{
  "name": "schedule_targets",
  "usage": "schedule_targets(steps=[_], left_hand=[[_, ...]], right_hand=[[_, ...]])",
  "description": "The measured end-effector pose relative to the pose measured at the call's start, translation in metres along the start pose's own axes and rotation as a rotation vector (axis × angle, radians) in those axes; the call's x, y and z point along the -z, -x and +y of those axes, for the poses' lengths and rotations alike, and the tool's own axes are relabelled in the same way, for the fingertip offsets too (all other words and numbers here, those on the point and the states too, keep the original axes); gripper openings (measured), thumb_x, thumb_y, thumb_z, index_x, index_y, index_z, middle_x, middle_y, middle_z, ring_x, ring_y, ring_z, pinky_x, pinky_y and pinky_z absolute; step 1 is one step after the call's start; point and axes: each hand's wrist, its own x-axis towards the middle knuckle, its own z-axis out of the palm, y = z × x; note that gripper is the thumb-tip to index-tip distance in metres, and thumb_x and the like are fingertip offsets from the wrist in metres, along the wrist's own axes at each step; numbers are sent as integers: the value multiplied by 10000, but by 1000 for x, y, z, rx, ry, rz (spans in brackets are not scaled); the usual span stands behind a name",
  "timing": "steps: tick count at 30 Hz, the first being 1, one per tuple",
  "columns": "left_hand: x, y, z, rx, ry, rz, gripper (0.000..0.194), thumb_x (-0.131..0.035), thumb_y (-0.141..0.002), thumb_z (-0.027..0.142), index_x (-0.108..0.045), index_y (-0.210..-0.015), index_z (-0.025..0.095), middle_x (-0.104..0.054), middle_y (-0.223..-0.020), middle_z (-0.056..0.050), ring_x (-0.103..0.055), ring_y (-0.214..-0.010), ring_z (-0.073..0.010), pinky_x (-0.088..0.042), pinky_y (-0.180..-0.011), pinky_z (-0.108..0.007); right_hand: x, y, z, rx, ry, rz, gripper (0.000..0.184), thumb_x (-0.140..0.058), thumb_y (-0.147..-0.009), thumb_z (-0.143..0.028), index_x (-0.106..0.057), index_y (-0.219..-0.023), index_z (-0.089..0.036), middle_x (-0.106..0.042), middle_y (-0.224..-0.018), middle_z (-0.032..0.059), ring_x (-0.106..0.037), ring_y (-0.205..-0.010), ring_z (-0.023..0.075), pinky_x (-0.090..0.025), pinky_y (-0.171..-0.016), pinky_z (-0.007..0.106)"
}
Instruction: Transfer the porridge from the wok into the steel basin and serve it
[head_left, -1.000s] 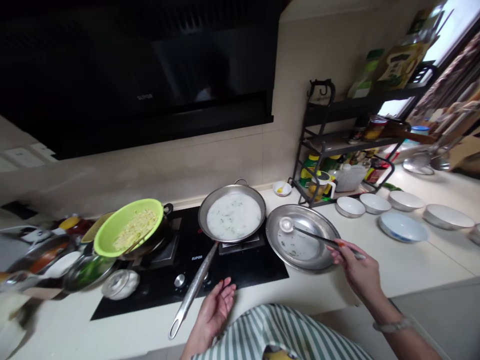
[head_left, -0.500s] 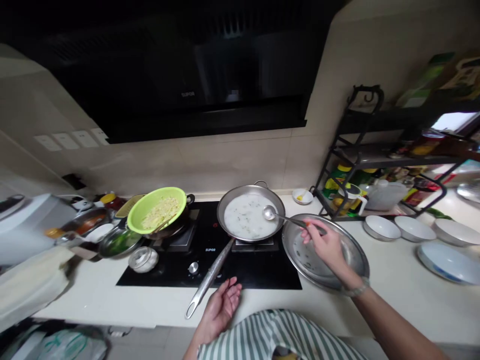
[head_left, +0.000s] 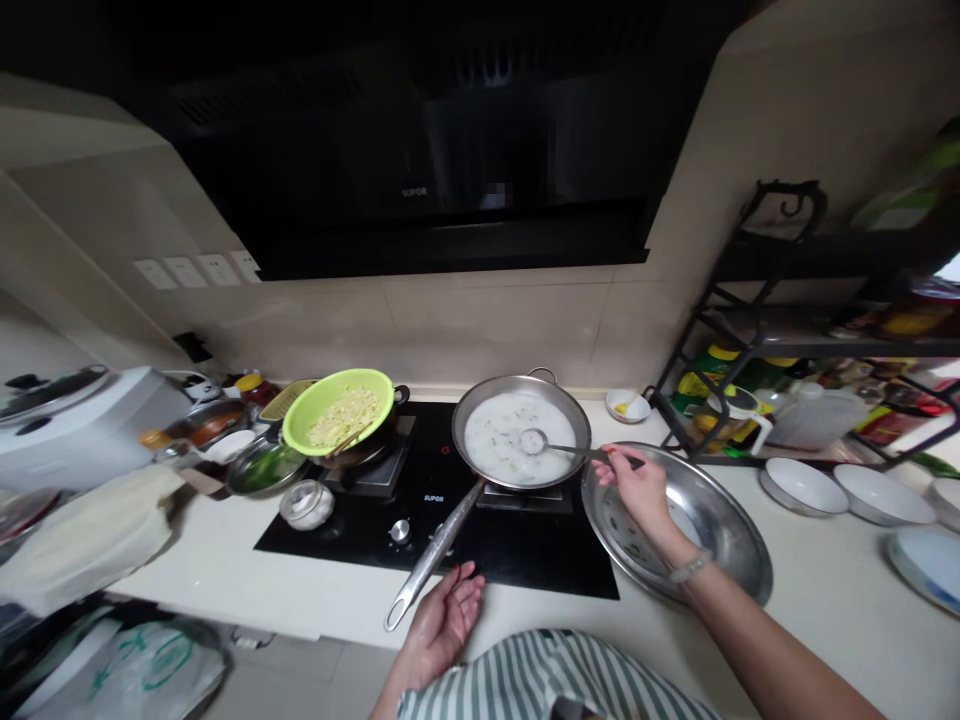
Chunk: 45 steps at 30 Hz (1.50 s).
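Note:
My right hand (head_left: 634,485) is wrapped round the dark handle of a ladle (head_left: 559,447). The ladle's round bowl dips into a white, milky liquid (head_left: 506,440) with dark flecks. That liquid fills a metal frying pan (head_left: 461,415) on the right burner. Palm up and fingers loosely curled, my left hand (head_left: 448,618) holds nothing by the front edge of the stove, just right of the pan's long handle (head_left: 435,555). Under my right forearm lies a wide steel basin (head_left: 724,505) with some pale liquid and dark bits in it.
A green basin (head_left: 300,430) of pale shreds rests on a pot on the left burner. Nearby are a glass jar (head_left: 307,505) and a pan with green food (head_left: 266,468). White bowls (head_left: 806,487) line the right counter below a black rack (head_left: 780,345). The range hood (head_left: 450,240) hangs overhead.
The ladle's bowl, seen at the pan's right side before, is now lower in the liquid and farther in. My left hand stays nearly still. The whole view has shifted slightly.

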Motion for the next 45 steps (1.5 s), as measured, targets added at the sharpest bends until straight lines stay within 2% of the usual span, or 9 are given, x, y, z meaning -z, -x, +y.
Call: schedule_targets(steps=[5, 12, 23, 31, 35, 39, 42, 45], left_hand=[[-5, -1, 0, 6, -22, -10, 144, -463, -968, 167, -556, -1034, 79, -711, -756, -141, -675, -565, -139, -532, -549, -200], [-13, -1, -1, 18, -61, 1, 139, -471, -964, 165, -558, -1029, 78, -709, -748, -138, -665, -551, -133, -525, -537, -194], [-11, -7, -2, 31, -82, -23, 149, -487, -955, 173, -570, -1030, 74, -707, -764, -141, -666, -556, -139, -529, -547, -205], [-7, -11, -2, 38, -85, -34, 154, -504, -945, 167, -567, -1055, 78, -715, -765, -140, -671, -563, -142, -533, -538, -205], [-8, -12, 0, 37, -79, -34, 143, -497, -948, 157, -571, -1034, 70, -714, -768, -150, -677, -572, -143, -544, -560, -209], [-7, -14, 8, 17, -66, -44, 190, -485, -952, 152, -576, -1091, 62, -715, -788, -146, -691, -597, -155, -550, -564, -217], [-5, -14, 23, -34, -68, -61, 288, -411, -963, 105, -539, -1217, 64, -719, -805, -138, -704, -621, -164, -560, -585, -226], [-6, -10, 43, -74, -56, -93, 388, -358, -965, 87, -468, -1337, 77, -727, -833, -135, -717, -677, -178, -574, -631, -243]], right_hand=[[10, 1, -10, -81, -85, 3, 134, -669, -655, -295, -648, -755, -209, -704, -602, 72, -675, -551, 228, -522, -448, 303], [19, 9, -15, -98, -89, 66, 61, -657, -649, -257, -648, -704, -234, -691, -579, 70, -676, -560, 244, -517, -439, 313], [28, 13, -14, -122, -114, 97, 67, -639, -646, -219, -640, -713, -224, -658, -540, 45, -639, -526, 215, -483, -426, 286], [35, 19, -23, -109, -103, 83, 80, -662, -637, -272, -647, -708, -236, -683, -565, 64, -662, -562, 248, -501, -428, 315], [54, 23, -37, -80, -139, 106, 140, -702, -592, -283, -671, -706, -208, -679, -564, 72, -657, -547, 234, -482, -398, 288], [84, 29, -47, -45, -134, 192, 152, -707, -582, -284, -680, -702, -194, -662, -546, 64, -639, -510, 203, -463, -363, 255], [109, 34, -42, -71, -135, 271, 147, -706, -569, -265, -684, -697, -196, -655, -536, 66, -642, -519, 199, -471, -368, 245], [131, 39, -26, -58, -50, 343, 168, -699, -581, -294, -680, -714, -195, -662, -545, 62, -638, -502, 203, -493, -385, 270]])
